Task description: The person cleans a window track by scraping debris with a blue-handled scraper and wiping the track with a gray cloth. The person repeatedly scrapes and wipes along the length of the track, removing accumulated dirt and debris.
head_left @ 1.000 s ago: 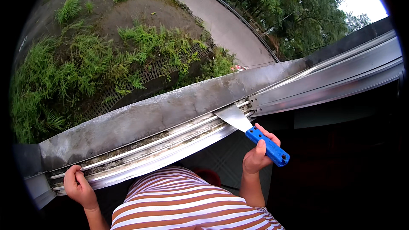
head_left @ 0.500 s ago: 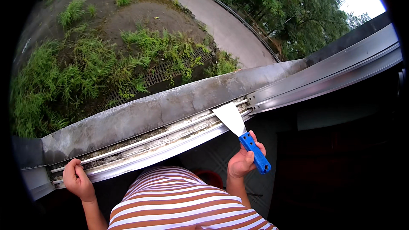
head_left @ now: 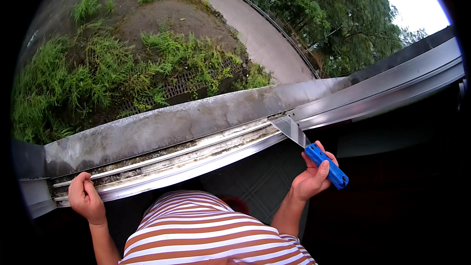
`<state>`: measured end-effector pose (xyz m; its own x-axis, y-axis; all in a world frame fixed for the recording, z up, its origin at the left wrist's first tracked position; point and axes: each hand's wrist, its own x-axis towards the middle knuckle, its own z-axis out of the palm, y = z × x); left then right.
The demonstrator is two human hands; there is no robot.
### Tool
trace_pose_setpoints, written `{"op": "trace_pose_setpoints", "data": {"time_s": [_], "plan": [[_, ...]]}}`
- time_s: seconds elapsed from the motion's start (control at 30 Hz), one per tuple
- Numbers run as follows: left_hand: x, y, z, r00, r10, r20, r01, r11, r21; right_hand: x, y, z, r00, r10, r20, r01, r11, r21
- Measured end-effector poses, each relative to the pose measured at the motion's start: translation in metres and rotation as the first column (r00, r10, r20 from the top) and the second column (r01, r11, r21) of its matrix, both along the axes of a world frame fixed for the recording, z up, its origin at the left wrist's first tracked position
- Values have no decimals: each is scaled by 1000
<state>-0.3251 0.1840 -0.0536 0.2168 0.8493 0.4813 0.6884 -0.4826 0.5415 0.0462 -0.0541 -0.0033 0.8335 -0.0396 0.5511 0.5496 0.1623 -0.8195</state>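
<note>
My right hand [head_left: 310, 185] grips the blue handle of a scraper [head_left: 326, 165], a putty knife with a wide flat metal blade. The blade [head_left: 293, 130] tilts up to the left, its broad edge at the right end of a metal window track [head_left: 191, 165]. Dark grime lies in the grooves of the track. At the left end of the track, my left hand [head_left: 87, 201] is closed, its bent fingers over the rails. The fingertips are partly hidden.
A grey concrete ledge [head_left: 162, 122] runs along the outer side of the track. The upright metal frame [head_left: 382, 88] rises at the right. Outside and below are green weeds [head_left: 73, 76], a paved path [head_left: 255, 29] and trees. A red container [head_left: 236, 204] stands partly hidden beside my striped shirt.
My right hand and the scraper have moved right and slightly up. The blade has turned, looking greyer and narrower, with its edge now by the track's corner. My left hand stays at the left end.
</note>
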Motion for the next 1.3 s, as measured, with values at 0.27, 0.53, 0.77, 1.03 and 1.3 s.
{"op": "trace_pose_setpoints", "data": {"time_s": [0.27,0.53,0.77,1.03,1.3], "plan": [[1,-1,1,1000,11,-5,-11,1000,29,3,14,23,996,44,-76,-58,980,-190],[-5,0,-4,1000,5,-2,-5,1000,0,12,27,38,993,72,-97,-97,951,-293],[-1,-1,-1,999,-2,38,3,1000,-20,35,69,70,991,90,-94,-124,872,-474],[-14,-8,-8,999,-2,51,7,995,-102,53,111,89,990,102,-94,-139,705,-695],[-27,-13,-7,999,-26,-29,22,987,-157,59,126,82,984,126,-127,-178,640,-748]]}}
